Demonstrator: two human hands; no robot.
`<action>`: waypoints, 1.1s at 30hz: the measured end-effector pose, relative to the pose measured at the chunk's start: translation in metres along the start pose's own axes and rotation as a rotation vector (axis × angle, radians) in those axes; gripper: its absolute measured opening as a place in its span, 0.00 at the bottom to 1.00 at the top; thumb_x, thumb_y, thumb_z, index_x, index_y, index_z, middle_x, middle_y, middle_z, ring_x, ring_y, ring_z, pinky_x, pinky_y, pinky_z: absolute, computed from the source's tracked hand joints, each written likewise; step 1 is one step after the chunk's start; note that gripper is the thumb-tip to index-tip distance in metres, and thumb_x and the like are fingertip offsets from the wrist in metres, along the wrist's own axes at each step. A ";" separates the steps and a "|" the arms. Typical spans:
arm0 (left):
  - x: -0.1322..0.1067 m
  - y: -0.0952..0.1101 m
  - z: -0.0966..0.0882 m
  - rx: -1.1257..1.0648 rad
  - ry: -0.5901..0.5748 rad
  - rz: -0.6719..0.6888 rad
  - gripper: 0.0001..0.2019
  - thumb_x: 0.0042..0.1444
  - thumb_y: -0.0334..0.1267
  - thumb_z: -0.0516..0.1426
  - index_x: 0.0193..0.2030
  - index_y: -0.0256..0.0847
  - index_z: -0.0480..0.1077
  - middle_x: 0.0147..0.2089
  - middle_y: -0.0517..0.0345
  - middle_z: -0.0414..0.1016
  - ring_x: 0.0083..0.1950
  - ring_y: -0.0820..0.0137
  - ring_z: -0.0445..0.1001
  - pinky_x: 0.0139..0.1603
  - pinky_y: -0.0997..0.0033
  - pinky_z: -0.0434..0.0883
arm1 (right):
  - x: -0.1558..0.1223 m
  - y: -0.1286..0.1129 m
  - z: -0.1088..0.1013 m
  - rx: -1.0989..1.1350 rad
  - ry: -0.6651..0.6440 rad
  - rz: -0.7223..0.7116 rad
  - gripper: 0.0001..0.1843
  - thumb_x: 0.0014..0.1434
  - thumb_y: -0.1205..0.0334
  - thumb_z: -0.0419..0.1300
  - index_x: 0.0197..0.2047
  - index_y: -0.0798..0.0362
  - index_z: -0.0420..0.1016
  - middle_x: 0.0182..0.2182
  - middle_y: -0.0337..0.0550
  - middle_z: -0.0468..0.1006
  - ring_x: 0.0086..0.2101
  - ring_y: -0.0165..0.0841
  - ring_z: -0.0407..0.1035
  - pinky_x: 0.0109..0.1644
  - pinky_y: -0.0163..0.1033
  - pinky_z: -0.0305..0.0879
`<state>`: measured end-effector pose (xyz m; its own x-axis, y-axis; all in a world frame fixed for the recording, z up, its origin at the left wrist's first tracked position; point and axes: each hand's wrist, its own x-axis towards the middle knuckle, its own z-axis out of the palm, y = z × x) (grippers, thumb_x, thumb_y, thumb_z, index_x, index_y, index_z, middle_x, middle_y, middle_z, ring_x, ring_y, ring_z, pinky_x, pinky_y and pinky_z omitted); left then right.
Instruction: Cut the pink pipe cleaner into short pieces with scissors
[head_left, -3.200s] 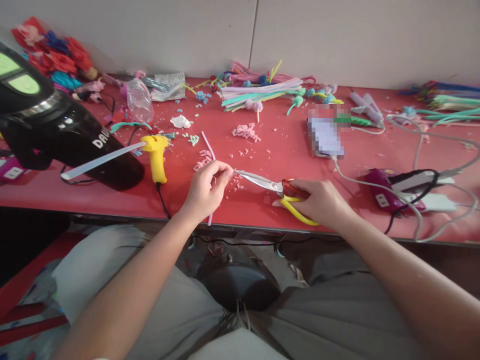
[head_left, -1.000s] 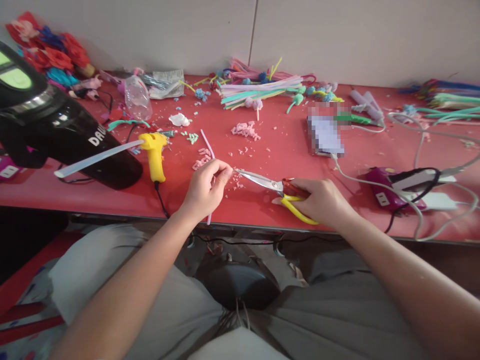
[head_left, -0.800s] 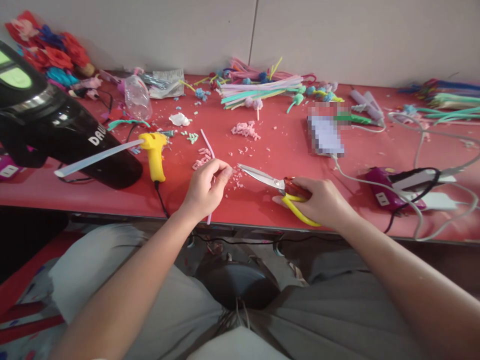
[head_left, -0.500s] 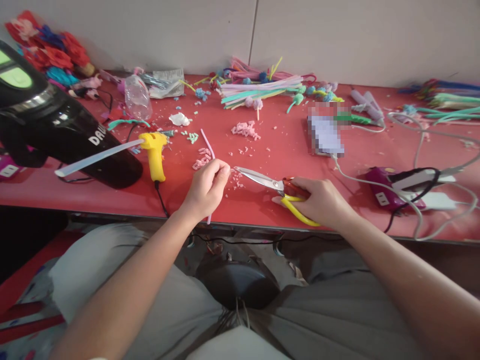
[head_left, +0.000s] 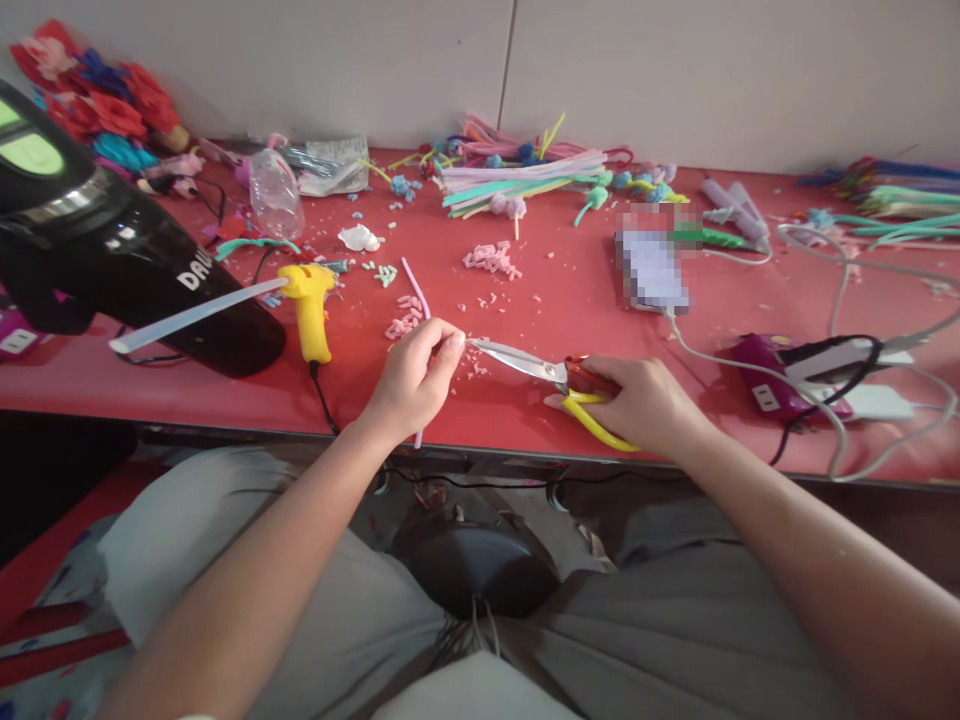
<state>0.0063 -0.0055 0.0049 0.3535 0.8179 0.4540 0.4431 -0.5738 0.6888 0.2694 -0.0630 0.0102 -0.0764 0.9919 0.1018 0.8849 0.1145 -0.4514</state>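
Two pink piles (head_left: 491,260) look cut, purple stick (head_left: 415,285) seemingly uncut; right hand (head_left: 641,400) clamps scissors (head_left: 525,361), left hand (head_left: 420,375) pinched, contents unclear.

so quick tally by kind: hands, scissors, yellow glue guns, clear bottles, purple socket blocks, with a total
Left hand and right hand: 2
Scissors: 1
Yellow glue gun: 1
Clear bottle: 1
Purple socket blocks: 2, one cut off by the picture's left edge
Total: 7
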 end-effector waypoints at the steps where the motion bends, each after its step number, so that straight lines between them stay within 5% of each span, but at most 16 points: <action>1: 0.000 0.000 0.000 0.000 -0.001 -0.001 0.12 0.68 0.41 0.49 0.33 0.41 0.63 0.29 0.59 0.68 0.31 0.72 0.65 0.34 0.70 0.64 | 0.000 0.000 0.000 -0.001 -0.002 0.002 0.33 0.48 0.29 0.60 0.21 0.51 0.56 0.18 0.33 0.56 0.24 0.27 0.45 0.24 0.35 0.48; 33: 0.000 0.000 0.000 0.017 -0.015 0.024 0.12 0.69 0.39 0.49 0.33 0.40 0.63 0.30 0.60 0.68 0.32 0.74 0.65 0.35 0.72 0.64 | -0.001 0.002 0.003 -0.023 0.027 -0.002 0.32 0.48 0.31 0.62 0.21 0.51 0.55 0.18 0.32 0.54 0.24 0.27 0.44 0.24 0.34 0.47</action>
<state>0.0058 -0.0056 0.0049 0.3764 0.8031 0.4619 0.4480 -0.5942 0.6680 0.2700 -0.0632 0.0062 -0.0658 0.9898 0.1263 0.8950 0.1145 -0.4311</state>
